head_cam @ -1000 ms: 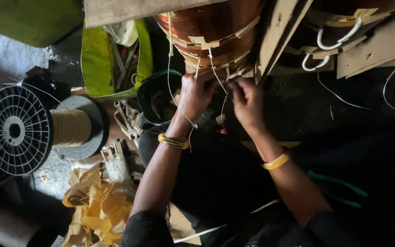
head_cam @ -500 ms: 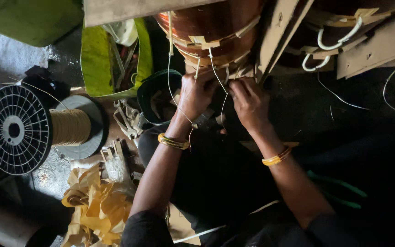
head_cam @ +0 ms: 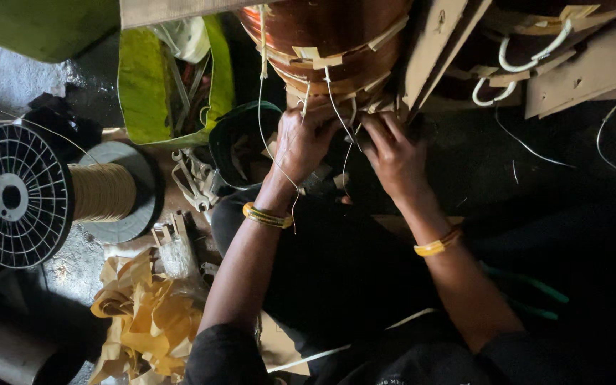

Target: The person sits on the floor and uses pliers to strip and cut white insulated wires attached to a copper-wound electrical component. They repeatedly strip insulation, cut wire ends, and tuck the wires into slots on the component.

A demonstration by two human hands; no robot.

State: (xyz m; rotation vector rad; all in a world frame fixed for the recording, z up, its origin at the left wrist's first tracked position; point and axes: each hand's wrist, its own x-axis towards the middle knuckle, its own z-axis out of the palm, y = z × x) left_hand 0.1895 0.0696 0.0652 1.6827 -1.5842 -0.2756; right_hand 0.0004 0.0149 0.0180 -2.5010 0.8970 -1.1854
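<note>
Your left hand [head_cam: 301, 142] and right hand [head_cam: 393, 153] press against the copper coil [head_cam: 329, 43], fingers pinched on thin white strings [head_cam: 336, 114] just above them, apparently holding the lacing taut.

Black wire spool [head_cam: 44, 194] lying at left, heap of yellow paper strips [head_cam: 140, 317] below it, green bag [head_cam: 172, 78] of tools above, wrenches [head_cam: 192, 178] beside
</note>
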